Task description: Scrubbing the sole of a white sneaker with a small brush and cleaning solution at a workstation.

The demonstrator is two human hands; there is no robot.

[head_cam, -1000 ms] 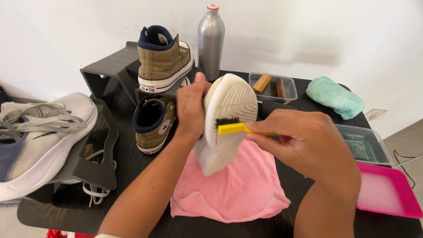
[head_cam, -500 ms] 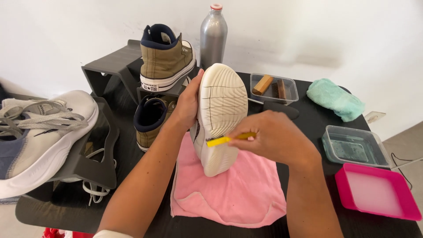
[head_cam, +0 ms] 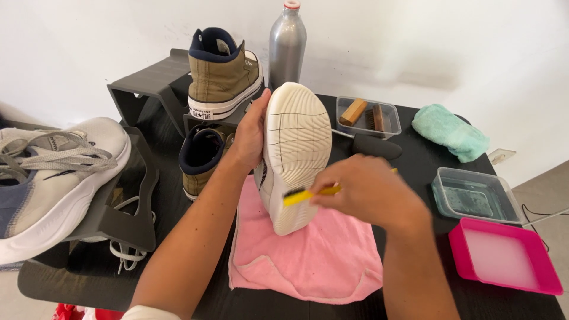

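My left hand (head_cam: 252,133) grips a white sneaker (head_cam: 295,142) upright, its pale ridged sole facing me and its heel end resting on a pink towel (head_cam: 308,255). My right hand (head_cam: 367,192) holds a small yellow-handled brush (head_cam: 303,195) with dark bristles pressed against the lower part of the sole. The sneaker's upper is mostly hidden behind the sole.
Two olive high-top shoes (head_cam: 222,74) (head_cam: 201,160) sit on and by a grey rack (head_cam: 148,89). A white and grey sneaker (head_cam: 53,178) lies left. A metal bottle (head_cam: 287,47), brush tray (head_cam: 366,117), teal cloth (head_cam: 450,133), clear water tub (head_cam: 474,195) and pink tray (head_cam: 504,258) stand behind and right.
The sole has turned to face me more squarely. My right hand and the brush have moved down the sole, from its middle to its lower part.
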